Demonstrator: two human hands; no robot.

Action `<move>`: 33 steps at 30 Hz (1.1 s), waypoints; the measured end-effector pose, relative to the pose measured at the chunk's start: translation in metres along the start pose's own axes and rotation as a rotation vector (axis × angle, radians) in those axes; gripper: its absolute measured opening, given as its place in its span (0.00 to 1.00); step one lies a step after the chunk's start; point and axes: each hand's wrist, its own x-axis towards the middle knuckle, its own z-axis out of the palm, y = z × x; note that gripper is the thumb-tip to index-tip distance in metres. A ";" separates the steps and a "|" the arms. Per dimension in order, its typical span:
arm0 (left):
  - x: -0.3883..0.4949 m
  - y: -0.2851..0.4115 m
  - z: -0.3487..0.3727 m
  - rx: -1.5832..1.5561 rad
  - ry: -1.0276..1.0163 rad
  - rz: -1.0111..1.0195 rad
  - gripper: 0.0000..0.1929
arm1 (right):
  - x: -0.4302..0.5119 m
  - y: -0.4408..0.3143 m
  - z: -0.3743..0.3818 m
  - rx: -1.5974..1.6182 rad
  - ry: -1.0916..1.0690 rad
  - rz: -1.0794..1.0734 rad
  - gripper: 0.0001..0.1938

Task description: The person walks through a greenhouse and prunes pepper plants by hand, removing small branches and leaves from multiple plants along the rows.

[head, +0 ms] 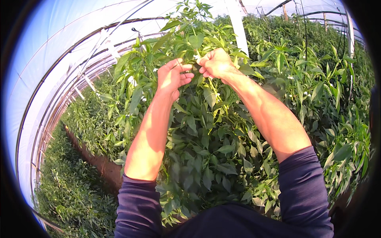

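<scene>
Both my hands are raised at the upper part of a leafy pepper plant (205, 119) that bears small white flowers. My left hand (172, 77) is half curled, its fingers a little apart, facing the other hand. A thin dark strand seems to run past its fingertips; whether they grip it is unclear. Close by on the right, my right hand (216, 64) has its thumb and forefinger pinched together among the leaves. A white flower (196, 56) shows right beside that pinch. What lies between those fingers is hidden.
A white post (238, 28) rises just behind the plant. More pepper plants (297, 74) grow densely to the right. On the left, a bare soil path (101, 166) separates two plant rows, beside the greenhouse's plastic film wall (44, 74) and its curved ribs.
</scene>
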 end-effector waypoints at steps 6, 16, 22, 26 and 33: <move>0.010 0.012 0.004 0.260 -0.027 0.058 0.34 | 0.000 -0.011 0.007 -0.021 -0.103 0.015 0.10; 0.031 -0.002 -0.006 0.137 -0.029 0.083 0.39 | -0.013 -0.021 0.010 0.060 -0.342 0.061 0.21; 0.025 -0.007 -0.005 -0.003 0.083 0.035 0.18 | -0.028 -0.024 0.005 0.094 -0.457 0.056 0.18; 0.018 -0.002 -0.007 -0.021 0.081 0.005 0.15 | -0.028 -0.010 0.008 0.089 -0.404 -0.041 0.10; -0.002 0.007 0.000 -0.163 0.051 -0.030 0.05 | -0.035 -0.008 0.006 0.092 -0.245 -0.214 0.05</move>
